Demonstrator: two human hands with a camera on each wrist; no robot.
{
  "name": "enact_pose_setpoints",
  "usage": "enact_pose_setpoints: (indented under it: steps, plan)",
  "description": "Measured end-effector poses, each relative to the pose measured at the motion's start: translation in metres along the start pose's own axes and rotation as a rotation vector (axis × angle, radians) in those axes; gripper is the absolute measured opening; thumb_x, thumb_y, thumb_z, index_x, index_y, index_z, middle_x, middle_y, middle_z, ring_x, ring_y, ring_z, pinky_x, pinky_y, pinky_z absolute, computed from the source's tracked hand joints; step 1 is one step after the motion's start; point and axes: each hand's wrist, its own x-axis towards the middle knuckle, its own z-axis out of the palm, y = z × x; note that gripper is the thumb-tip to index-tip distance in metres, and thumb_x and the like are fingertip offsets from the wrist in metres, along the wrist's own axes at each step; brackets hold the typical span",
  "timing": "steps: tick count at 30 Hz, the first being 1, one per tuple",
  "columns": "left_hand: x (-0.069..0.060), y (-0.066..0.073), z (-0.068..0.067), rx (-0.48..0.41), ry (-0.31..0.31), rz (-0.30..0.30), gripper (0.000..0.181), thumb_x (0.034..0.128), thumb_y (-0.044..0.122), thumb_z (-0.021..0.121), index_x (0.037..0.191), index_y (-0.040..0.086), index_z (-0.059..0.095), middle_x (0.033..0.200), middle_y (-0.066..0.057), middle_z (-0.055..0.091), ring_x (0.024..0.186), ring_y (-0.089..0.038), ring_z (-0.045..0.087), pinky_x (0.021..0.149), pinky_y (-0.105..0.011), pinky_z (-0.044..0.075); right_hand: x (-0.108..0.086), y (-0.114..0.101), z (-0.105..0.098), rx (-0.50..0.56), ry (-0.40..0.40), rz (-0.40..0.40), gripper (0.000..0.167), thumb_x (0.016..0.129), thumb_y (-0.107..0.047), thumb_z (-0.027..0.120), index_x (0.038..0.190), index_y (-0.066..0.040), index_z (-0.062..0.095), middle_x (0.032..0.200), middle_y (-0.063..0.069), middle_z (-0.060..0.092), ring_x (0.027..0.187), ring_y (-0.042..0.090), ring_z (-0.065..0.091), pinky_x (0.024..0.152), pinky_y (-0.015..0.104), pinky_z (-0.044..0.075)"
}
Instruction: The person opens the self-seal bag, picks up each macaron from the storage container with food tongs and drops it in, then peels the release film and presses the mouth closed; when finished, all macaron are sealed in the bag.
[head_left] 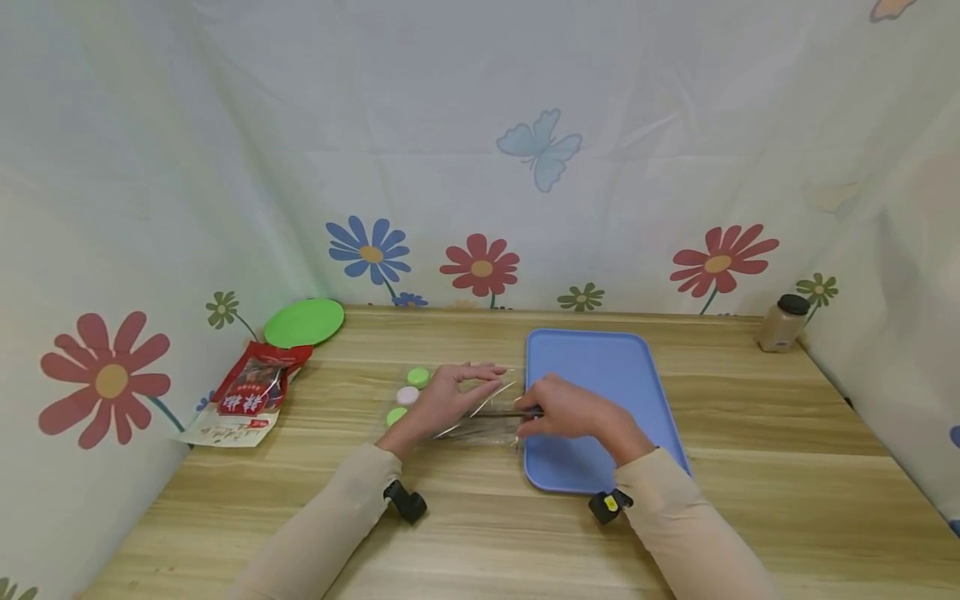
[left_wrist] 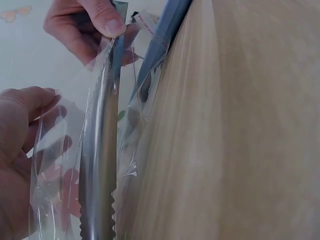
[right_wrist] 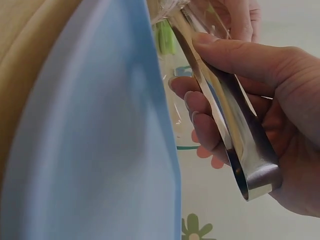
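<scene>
My right hand (head_left: 562, 408) grips metal tongs (right_wrist: 225, 110) near their bent end, which stays bare. The tongs' serrated tip end lies in or behind a clear plastic bag (left_wrist: 50, 200). My left hand (head_left: 450, 396) pinches the edge of the bag between thumb and finger, left of the tongs. In the head view, two green round pieces (head_left: 417, 377) and a pale pink one (head_left: 407, 396) line up beside my left hand. Whether they are inside the bag I cannot tell. The blue tray (head_left: 592, 350) lies partly under my right hand and forearm.
At the back left, a green plate (head_left: 303, 323) leans near the wall cloth. A red and white food packet (head_left: 255, 387) lies in front of it. A jar with a black lid (head_left: 783, 323) stands at the far right corner of the wooden table (head_left: 750, 467).
</scene>
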Motion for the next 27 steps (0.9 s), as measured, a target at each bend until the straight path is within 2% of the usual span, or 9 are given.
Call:
enact_pose_setpoints:
  steps: [6,14,21,27]
  plan:
    - [0.0009,0.0005,0.0003,-0.007,0.008,0.008,0.022,0.0961,0.028,0.070,0.113,0.015,0.078,0.125,0.006,0.069,0.130,-0.019,0.055,0.117,-0.046,0.031,-0.0052,0.0005,-0.0061,0.001,-0.001,0.027,0.030,0.091,-0.018,0.076,0.116,-0.001,0.074,0.089,-0.004,0.072,0.067,0.006,0.059,0.059,0.023,0.048]
    - [0.0009,-0.0013,-0.0008,0.004,0.006,0.016,0.022,0.0960,0.029,0.070,0.113,0.018,0.077,0.124,0.010,0.069,0.129,-0.016,0.056,0.118,-0.043,0.030,-0.0017,-0.0038,-0.0060,-0.029,-0.004,-0.023,0.013,0.093,-0.017,0.074,0.101,-0.006,0.076,0.068,-0.002,0.062,0.054,0.003,0.042,0.050,0.021,0.032]
    - [0.0008,0.0006,-0.0008,-0.003,0.013,0.020,0.021,0.0965,0.028,0.069,0.113,0.018,0.077,0.124,0.009,0.069,0.128,-0.013,0.056,0.118,-0.046,0.029,-0.0018,-0.0053,-0.0063,-0.009,0.004,0.010,0.024,0.093,-0.016,0.073,0.114,-0.003,0.075,0.081,-0.003,0.070,0.059,0.006,0.054,0.053,0.022,0.040]
    - [0.0012,0.0013,-0.0006,-0.014,0.008,0.016,0.020,0.0967,0.026,0.069,0.112,0.016,0.078,0.124,0.007,0.069,0.129,-0.017,0.056,0.118,-0.047,0.028,-0.0015,-0.0041,-0.0055,-0.024,0.005,0.001,0.019,0.093,-0.017,0.073,0.108,-0.005,0.076,0.074,-0.006,0.066,0.057,0.007,0.052,0.051,0.021,0.038]
